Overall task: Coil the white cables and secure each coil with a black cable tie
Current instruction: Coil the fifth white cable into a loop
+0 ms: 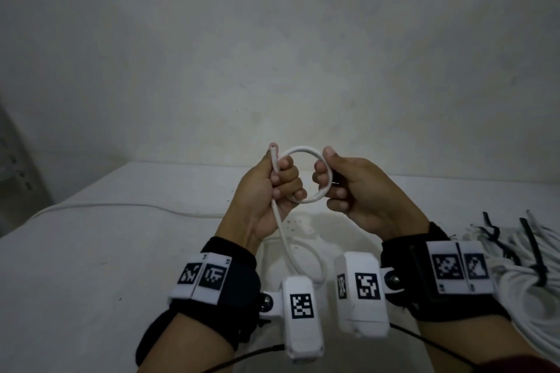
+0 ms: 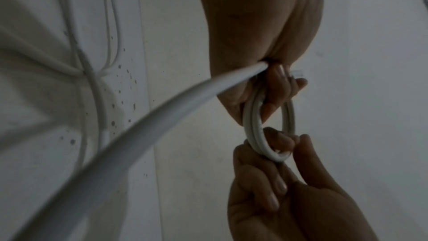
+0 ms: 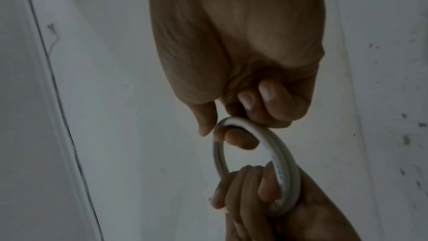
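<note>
White wrist cameras point(image 1: 303, 312) sit nearest, strapped on black bands. Beyond them, raised above the white table point(image 1: 106, 251), the left hand point(image 1: 269, 191) curls round one side of a small white cable point(image 1: 303, 151) coil, its end sticking up. The right hand point(image 1: 357, 191) pinches the opposite side. Tied coils point(image 1: 521, 275) with black cable ties point(image 1: 533, 251) lie at the right.

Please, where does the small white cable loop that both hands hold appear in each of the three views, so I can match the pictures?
Head view: the cable loop sits at the centre, raised above the table, between the left hand and the right hand.
Left wrist view: right of centre, lower half, seen nearly edge-on.
Right wrist view: centre, lower half.
Shared landmark: fingers of both hands curl around opposite sides of the loop.
</note>
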